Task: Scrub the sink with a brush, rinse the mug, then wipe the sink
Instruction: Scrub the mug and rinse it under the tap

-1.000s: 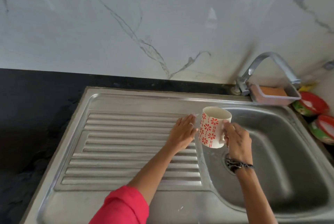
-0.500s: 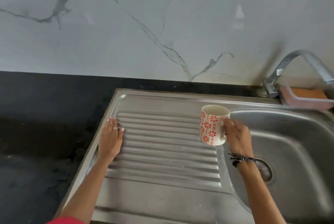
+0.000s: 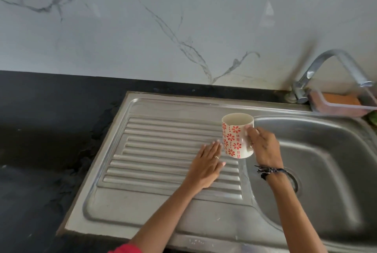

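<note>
**Mug held at the edge of the sink bowl**

The white mug (image 3: 237, 135) with red flowers is upright, held above the seam between the ribbed draining board (image 3: 163, 156) and the bowl of the steel sink (image 3: 326, 171); the right hand (image 3: 265, 147) grips it at the handle side, fingers curled; the left hand (image 3: 206, 166) lies flat on the ribs, fingers straight, just beside the mug; a tap (image 3: 330, 69) stands behind the bowl, a tray (image 3: 342, 107) with an orange sponge (image 3: 340, 99) beside it; black tabletop (image 3: 44, 140) surrounds the sink.
</note>
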`<state>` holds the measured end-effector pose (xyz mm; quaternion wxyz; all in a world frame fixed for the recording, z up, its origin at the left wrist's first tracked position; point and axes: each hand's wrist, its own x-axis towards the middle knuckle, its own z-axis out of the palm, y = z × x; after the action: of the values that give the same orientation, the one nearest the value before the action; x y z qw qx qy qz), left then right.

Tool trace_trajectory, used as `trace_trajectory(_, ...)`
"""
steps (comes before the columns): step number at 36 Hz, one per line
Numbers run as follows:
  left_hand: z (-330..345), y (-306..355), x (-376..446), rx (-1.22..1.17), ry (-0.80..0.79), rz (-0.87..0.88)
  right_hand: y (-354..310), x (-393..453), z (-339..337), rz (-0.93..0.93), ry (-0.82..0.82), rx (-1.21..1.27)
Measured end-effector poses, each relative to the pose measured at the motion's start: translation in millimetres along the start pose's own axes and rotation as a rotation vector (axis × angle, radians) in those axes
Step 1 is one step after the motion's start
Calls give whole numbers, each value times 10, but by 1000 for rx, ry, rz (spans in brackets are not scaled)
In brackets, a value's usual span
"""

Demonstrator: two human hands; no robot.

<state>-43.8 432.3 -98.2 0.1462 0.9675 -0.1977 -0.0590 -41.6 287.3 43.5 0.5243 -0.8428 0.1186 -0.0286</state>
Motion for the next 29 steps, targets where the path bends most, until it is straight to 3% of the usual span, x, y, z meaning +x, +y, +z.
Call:
trace_trajectory(2, -15, 141, 28, -43, -33, 64, -34, -5, -88, -37, -25, -32)
trace_trajectory(7, -65, -98, -165, -149, 83, -55, -117, 3, -207, -108, -120, -182)
trace_trajectory(10, -99, -589, -363, -71, 321, 43, -191, 61, -153, -181, -178, -366)
trace_trajectory(12, -198, -922, -503, -22, 384, -37, -257, 111, -48, -257, -224, -481)
trace_trajectory(15, -293, -1398, -731, -22, 396, -312, -389, 164, 221, -352, -312, -611)
trace_trajectory(17, -331, -1717, -895, 40, 379, -398, -509, 166, 435, -401, -382, -644)
trace_trajectory(22, -410, -2015, -1148, 164, 309, -474, -787, 47, 948, -576, -564, -839)
trace_trajectory(29, -424, -1717, -1104, 62, 310, -587, -962, -162, 1225, -957, -647, -1183)
